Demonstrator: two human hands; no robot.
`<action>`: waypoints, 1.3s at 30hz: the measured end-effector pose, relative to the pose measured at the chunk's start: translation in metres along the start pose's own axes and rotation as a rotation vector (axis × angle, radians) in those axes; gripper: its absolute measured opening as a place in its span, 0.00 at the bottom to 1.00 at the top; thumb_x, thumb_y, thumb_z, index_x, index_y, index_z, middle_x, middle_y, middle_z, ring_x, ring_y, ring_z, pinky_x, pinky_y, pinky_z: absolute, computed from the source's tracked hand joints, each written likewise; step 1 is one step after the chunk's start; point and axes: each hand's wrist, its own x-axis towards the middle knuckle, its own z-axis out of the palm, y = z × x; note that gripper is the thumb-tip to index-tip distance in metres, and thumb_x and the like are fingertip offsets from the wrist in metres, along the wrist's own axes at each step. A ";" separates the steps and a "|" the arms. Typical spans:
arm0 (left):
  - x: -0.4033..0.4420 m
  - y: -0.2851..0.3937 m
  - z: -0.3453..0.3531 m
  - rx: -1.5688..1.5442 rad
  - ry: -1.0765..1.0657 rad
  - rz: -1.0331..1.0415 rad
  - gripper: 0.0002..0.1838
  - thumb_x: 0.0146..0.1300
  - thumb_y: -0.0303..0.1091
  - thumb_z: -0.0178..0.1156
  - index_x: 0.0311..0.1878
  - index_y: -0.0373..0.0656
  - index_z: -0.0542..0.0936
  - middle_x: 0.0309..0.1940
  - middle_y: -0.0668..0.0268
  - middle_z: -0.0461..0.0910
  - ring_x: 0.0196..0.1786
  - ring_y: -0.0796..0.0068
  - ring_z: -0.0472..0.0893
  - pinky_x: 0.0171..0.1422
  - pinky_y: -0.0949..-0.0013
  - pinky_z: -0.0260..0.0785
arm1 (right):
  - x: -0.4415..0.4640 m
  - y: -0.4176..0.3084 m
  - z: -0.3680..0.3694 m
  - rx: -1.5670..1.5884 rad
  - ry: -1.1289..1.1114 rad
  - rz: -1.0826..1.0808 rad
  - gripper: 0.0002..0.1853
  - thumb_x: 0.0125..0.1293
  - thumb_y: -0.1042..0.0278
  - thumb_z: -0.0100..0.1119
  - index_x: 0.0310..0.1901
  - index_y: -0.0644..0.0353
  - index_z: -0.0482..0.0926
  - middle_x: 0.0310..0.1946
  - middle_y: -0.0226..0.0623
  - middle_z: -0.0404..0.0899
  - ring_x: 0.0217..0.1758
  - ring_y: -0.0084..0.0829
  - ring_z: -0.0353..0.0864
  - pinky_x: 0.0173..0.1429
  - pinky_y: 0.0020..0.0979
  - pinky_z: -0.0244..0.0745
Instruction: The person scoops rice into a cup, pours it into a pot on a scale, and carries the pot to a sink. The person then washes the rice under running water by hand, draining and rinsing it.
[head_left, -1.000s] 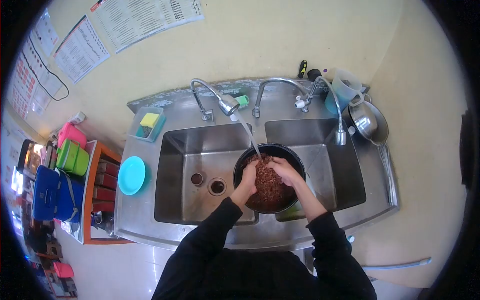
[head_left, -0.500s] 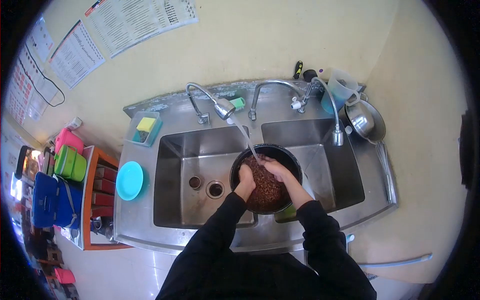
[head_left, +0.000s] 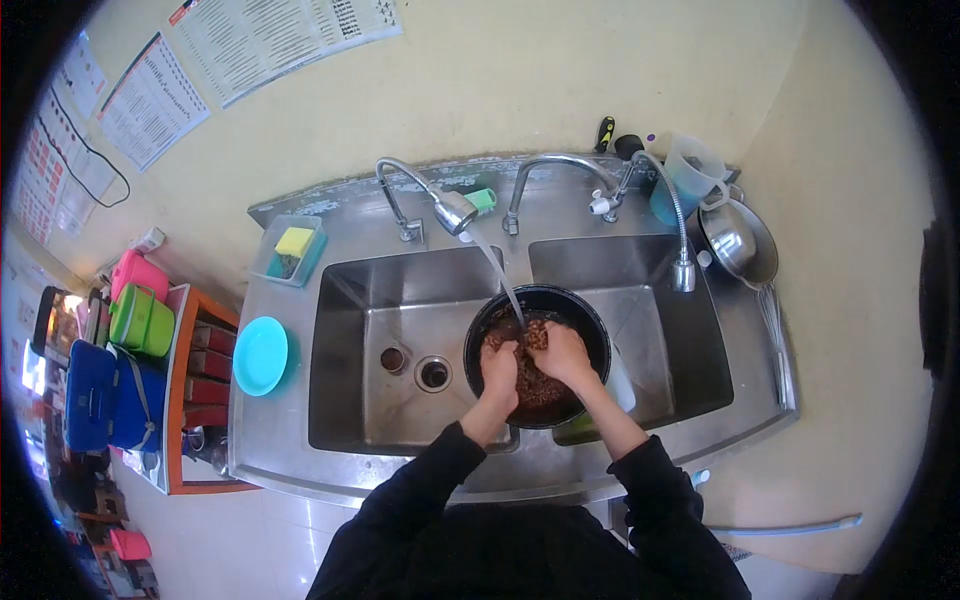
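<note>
A round black pot [head_left: 607, 350] sits across the divider between the two sink basins. Wet reddish-brown beans [head_left: 540, 388] fill much of it, in dark water. My left hand [head_left: 499, 372] reaches inside at the left, fingers curled into the beans and partly hidden by them. On the right, my right hand [head_left: 562, 352] cups a clump of beans, its fingers bent inward. A stream of water falls between both hands from the left faucet [head_left: 455, 211].
The steel sink has a left basin [head_left: 400, 420] with a drain [head_left: 433, 374] and a right basin [head_left: 690, 370]. Two more faucets stand behind. A turquoise plate [head_left: 261, 356] and a sponge box [head_left: 290, 250] lie left; a pitcher [head_left: 688, 180], metal bowl [head_left: 765, 250] and whisk [head_left: 780, 350] stand right.
Both hands have shifted within the pot: the left slid down and right into the beans, while the right turned over and gathered some. The water keeps running.
</note>
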 end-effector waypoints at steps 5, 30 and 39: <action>0.066 -0.074 -0.004 0.239 0.341 -0.004 0.19 0.61 0.35 0.47 0.54 0.38 0.70 0.47 0.57 0.74 0.49 0.63 0.75 0.54 0.60 0.68 | 0.029 0.008 0.017 -0.013 -0.179 0.221 0.30 0.48 0.65 0.64 0.54 0.65 0.68 0.52 0.55 0.70 0.57 0.48 0.69 0.58 0.39 0.67; 0.019 -0.020 0.012 -0.314 0.236 -0.176 0.18 0.63 0.36 0.42 0.53 0.41 0.72 0.48 0.58 0.74 0.52 0.64 0.74 0.59 0.63 0.65 | 0.037 0.004 0.028 -0.149 -0.125 0.227 0.32 0.50 0.58 0.63 0.53 0.73 0.67 0.48 0.54 0.74 0.54 0.44 0.73 0.60 0.38 0.66; 0.062 -0.017 0.009 -0.480 0.021 -0.313 0.23 0.64 0.43 0.33 0.47 0.42 0.76 0.47 0.57 0.76 0.49 0.58 0.75 0.56 0.53 0.66 | 0.047 0.021 0.049 0.636 -0.369 -0.011 0.19 0.52 0.60 0.58 0.44 0.62 0.78 0.42 0.49 0.79 0.48 0.46 0.78 0.53 0.37 0.71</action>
